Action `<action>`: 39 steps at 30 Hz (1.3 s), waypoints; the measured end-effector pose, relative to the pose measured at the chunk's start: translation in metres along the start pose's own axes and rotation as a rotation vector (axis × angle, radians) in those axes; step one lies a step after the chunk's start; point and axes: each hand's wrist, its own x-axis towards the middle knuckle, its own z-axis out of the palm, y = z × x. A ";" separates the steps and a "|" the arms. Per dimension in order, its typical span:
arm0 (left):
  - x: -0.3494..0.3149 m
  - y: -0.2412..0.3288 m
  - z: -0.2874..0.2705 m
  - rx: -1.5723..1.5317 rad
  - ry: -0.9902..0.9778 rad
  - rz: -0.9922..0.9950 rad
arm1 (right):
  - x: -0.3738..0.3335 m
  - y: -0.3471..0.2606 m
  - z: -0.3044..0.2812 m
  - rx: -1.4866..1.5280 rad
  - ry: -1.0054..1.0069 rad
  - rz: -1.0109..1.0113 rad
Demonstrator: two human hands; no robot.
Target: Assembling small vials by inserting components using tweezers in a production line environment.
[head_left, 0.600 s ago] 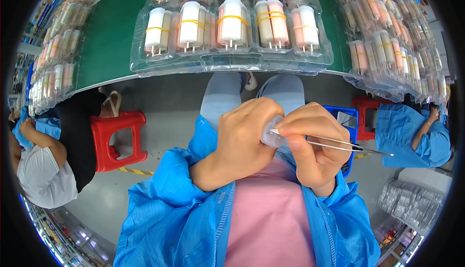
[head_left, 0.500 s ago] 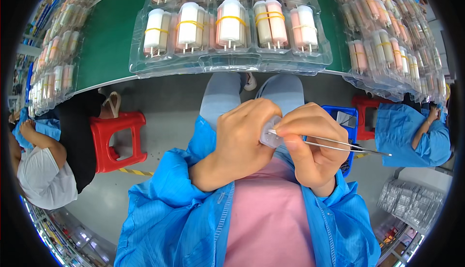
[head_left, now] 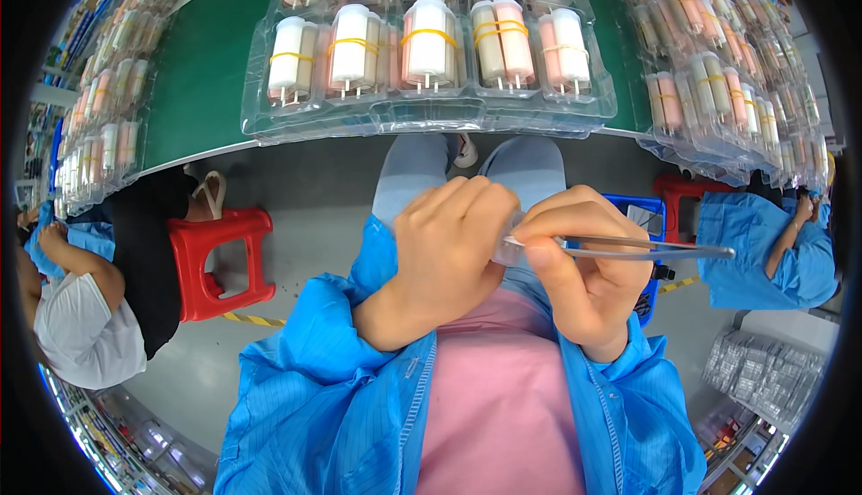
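Wide downward view from the head

On the left, a white-sleeved worker (head_left: pixel 85 326) was at a red stool (head_left: pixel 229 226), striped tape (head_left: pixel 256 319) just beside it. On the right were a blue crate (head_left: pixel 661 219), another stool (head_left: pixel 684 187) and a blue-coated worker (head_left: pixel 736 235).

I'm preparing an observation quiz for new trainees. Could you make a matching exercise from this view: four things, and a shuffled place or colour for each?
Things
1. Metal tweezers
2. Translucent plastic part
3. Central clear tray
4. Shirt

Places and colours
A. On the green table
B. Pink, under the open blue jacket
C. In the right hand
D. In the left hand

Pairs: 1-C, 2-D, 3-A, 4-B
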 end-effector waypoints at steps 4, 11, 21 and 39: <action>0.006 0.010 -0.002 -0.236 0.054 -0.140 | -0.017 0.011 0.007 0.147 0.152 -0.045; 0.003 0.011 -0.001 -0.306 0.086 -0.180 | -0.016 0.010 0.006 0.173 0.190 -0.019; 0.002 0.012 0.001 -0.318 0.097 -0.165 | -0.013 0.014 0.005 0.140 0.145 -0.085; 0.001 0.013 -0.001 -0.287 0.094 -0.150 | -0.014 0.013 0.007 0.155 0.164 -0.042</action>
